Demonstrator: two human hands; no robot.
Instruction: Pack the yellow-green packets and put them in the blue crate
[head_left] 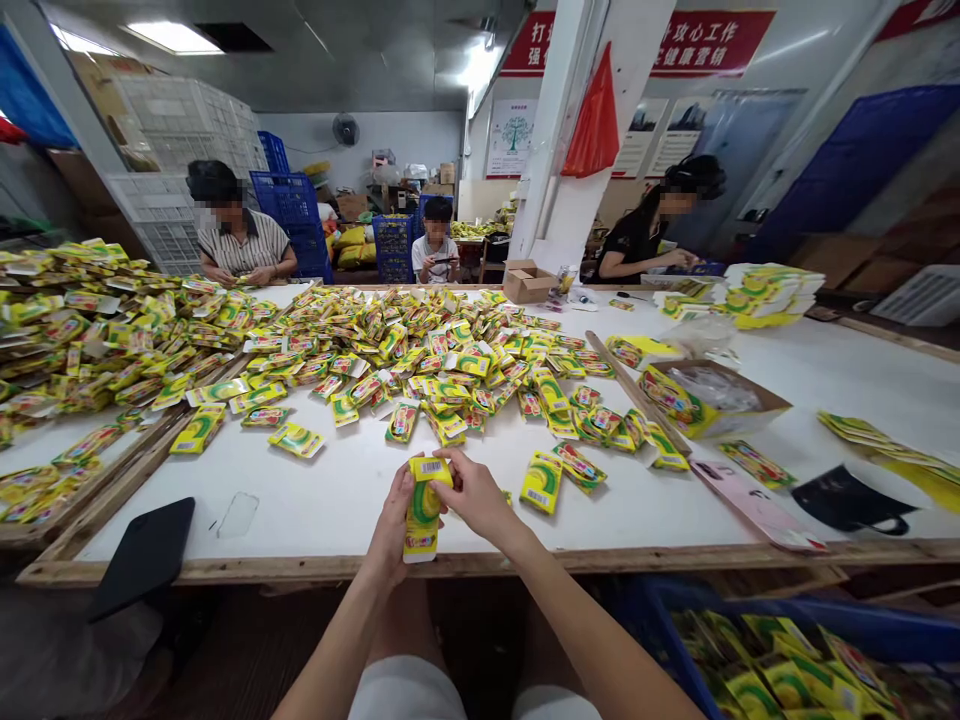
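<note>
I hold a small yellow and green box [424,508] upright over the near edge of the white table [330,500]. My left hand [393,528] wraps its lower left side. My right hand [474,492] pinches its top flap, where a barcode shows. Both hands are closed on it. A big heap of similar yellow packets [420,360] lies spread across the table's middle just beyond my hands. One loose yellow packet [541,482] lies to the right of my right hand.
A black phone [146,552] lies at the near left corner. An open cardboard box [712,400] stands to the right, a blue crate of packets [780,660] below right. Another packet pile [82,320] fills the left table. Three other people sit at the far side.
</note>
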